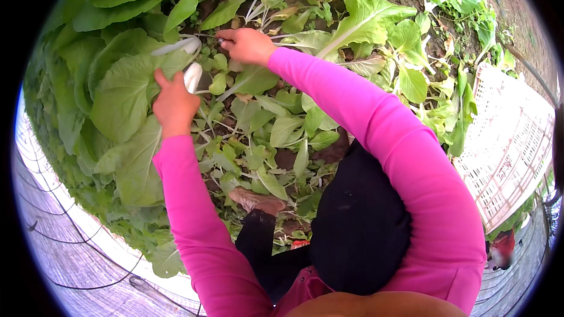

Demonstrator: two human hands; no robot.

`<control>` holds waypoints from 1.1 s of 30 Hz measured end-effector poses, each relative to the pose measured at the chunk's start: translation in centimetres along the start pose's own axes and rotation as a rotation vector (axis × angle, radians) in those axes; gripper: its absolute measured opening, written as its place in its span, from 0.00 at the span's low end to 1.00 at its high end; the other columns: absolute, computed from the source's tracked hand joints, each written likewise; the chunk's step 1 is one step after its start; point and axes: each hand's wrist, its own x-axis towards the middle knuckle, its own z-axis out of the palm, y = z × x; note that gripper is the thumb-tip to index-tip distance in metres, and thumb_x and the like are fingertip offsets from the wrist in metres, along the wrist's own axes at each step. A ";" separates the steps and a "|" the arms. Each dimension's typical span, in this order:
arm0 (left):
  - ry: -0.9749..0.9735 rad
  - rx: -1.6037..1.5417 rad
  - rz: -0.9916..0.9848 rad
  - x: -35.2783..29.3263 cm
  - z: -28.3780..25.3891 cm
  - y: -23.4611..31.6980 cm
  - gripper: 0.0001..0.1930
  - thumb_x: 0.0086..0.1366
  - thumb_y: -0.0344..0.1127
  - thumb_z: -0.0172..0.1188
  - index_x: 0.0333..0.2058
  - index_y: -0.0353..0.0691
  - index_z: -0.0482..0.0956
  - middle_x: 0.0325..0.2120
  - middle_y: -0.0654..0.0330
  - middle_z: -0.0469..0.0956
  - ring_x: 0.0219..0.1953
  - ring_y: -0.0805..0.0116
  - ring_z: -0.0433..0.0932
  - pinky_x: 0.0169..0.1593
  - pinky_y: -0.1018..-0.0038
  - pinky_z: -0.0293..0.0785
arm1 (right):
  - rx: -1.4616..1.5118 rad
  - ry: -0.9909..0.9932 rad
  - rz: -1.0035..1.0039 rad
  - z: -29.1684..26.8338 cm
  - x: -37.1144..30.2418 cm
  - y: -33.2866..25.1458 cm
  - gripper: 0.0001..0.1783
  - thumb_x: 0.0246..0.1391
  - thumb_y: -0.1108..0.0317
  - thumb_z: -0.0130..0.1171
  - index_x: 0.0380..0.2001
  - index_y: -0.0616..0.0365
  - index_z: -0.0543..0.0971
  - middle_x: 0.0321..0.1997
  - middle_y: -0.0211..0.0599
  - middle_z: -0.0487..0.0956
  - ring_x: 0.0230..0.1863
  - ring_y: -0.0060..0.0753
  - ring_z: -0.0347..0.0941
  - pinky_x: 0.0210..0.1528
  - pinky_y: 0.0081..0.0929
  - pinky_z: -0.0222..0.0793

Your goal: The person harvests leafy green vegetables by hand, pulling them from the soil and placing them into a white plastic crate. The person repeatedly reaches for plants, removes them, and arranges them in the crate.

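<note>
My left hand (pixel 175 104) is closed around a leafy green with a thick white stalk base (pixel 192 77), which looks like bok choy. Its broad leaves (pixel 124 95) spread out to the left of the hand. Just above lies a second white stalk (pixel 179 46), its end close to the first. My right hand (pixel 249 47) is a short way to the right, with its fingers curled around a small tool. Only a dark, metallic bit of that tool (pixel 221 40) shows at the fingertips; the rest is hidden in the hand.
Dense standing greens (pixel 70 82) fill the left side. Loose and cut leaves (pixel 370 20) litter the soil ahead and to the right. A white plastic crate (pixel 508 147) stands at the right. My shoe (pixel 257 201) rests among low plants, near my bent knee (pixel 361 217).
</note>
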 end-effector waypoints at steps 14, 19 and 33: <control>0.052 0.080 -0.016 0.8 3.1 -1.9 0.25 0.44 0.31 0.61 0.45 0.47 0.69 0.65 0.60 0.43 0.34 0.53 0.78 0.32 0.62 0.73 | 0.493 -0.369 0.393 0.8 4.5 0.1 0.18 0.57 0.63 0.47 0.51 0.46 0.74 0.20 0.29 0.72 0.13 0.21 0.62 0.13 0.24 0.60; 0.104 0.094 -0.009 1.6 3.4 -1.3 0.22 0.45 0.30 0.59 0.43 0.44 0.69 0.64 0.62 0.47 0.34 0.54 0.78 0.33 0.62 0.72 | 0.113 -0.174 0.214 3.9 6.2 0.0 0.19 0.51 0.61 0.49 0.46 0.47 0.78 0.35 0.41 0.78 0.32 0.40 0.75 0.35 0.34 0.71; 0.153 -0.105 -0.083 -0.9 6.8 -1.2 0.22 0.46 0.35 0.61 0.43 0.43 0.71 0.58 0.64 0.58 0.36 0.54 0.77 0.38 0.59 0.71 | -0.144 -0.182 0.142 3.9 3.9 -1.0 0.17 0.47 0.62 0.49 0.41 0.50 0.78 0.41 0.43 0.78 0.44 0.45 0.74 0.47 0.36 0.69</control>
